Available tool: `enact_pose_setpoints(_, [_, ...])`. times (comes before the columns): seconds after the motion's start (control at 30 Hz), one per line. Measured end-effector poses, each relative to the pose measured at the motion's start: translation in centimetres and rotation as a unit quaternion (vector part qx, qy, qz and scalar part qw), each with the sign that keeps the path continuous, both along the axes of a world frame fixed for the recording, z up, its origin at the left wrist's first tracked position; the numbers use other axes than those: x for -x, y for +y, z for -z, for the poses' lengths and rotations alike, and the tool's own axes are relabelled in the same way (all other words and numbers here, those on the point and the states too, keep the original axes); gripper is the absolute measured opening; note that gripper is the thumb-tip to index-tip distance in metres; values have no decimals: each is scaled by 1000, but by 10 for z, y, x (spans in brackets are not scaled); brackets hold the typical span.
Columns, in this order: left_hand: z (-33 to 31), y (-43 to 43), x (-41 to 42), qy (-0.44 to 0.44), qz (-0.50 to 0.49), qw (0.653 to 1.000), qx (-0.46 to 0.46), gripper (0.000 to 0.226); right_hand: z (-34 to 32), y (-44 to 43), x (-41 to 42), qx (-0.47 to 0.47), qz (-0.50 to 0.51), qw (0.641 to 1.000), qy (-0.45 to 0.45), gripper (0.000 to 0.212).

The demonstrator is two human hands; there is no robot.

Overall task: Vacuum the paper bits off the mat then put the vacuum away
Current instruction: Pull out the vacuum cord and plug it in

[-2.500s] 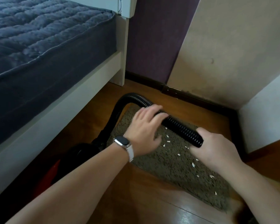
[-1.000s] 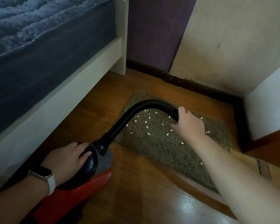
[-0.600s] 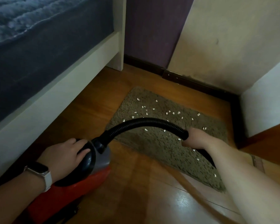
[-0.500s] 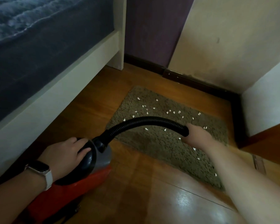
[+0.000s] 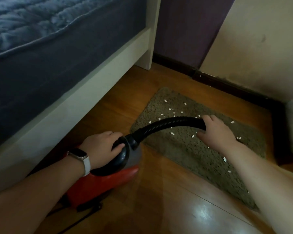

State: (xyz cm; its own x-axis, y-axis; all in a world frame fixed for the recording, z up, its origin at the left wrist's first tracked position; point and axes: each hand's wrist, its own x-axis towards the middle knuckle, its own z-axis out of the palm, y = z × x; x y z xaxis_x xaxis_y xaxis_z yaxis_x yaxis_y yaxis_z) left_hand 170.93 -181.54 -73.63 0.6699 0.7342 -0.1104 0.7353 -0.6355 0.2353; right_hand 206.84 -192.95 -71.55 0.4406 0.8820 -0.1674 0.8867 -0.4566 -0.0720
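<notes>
A bed with a dark quilted cover runs along the left of a wooden floor, where a person sets about clearing a littered mat. The left hand, a watch on its wrist, grips the black top of a small red vacuum. The machine stands on the floor just off the mat's near left edge. The fingers curl over the housing, apparently to steady it while the hose is worked. The ribbed black hose arches from the vacuum out over the olive-brown mat, which lies near the corner of the room. Small white paper bits dot the pile, thickest toward the far left corner, with a few toward the near right; little appears cleared. The right hand holds the hose's end low over the mat's middle. Its fingers wrap round the hose, seemingly to aim the mouth, which the hand hides.
</notes>
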Motion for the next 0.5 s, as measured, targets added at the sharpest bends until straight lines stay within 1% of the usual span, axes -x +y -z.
enact_pose_setpoints(0.1, [-10,4,11,-17,-5,999,34,55,-14,18,37,7,-81,996,33,54])
enact_pose_setpoints(0.2, [-12,3,49,-38,-15,997,73,69,-25,32,91,-4,-195,980,48,50])
enact_pose_setpoints(0.27, [-6,-4,85,-47,-29,994,93,76,-28,41,132,-24,-290,955,51,46])
enact_pose_setpoints(0.37, [10,-18,135,-49,-83,986,137,80,-22,52,190,-60,-418,904,65,42])
enact_pose_setpoints(0.5, [45,-31,185,-33,-159,960,227,110,-7,66,252,-72,-499,862,52,46])
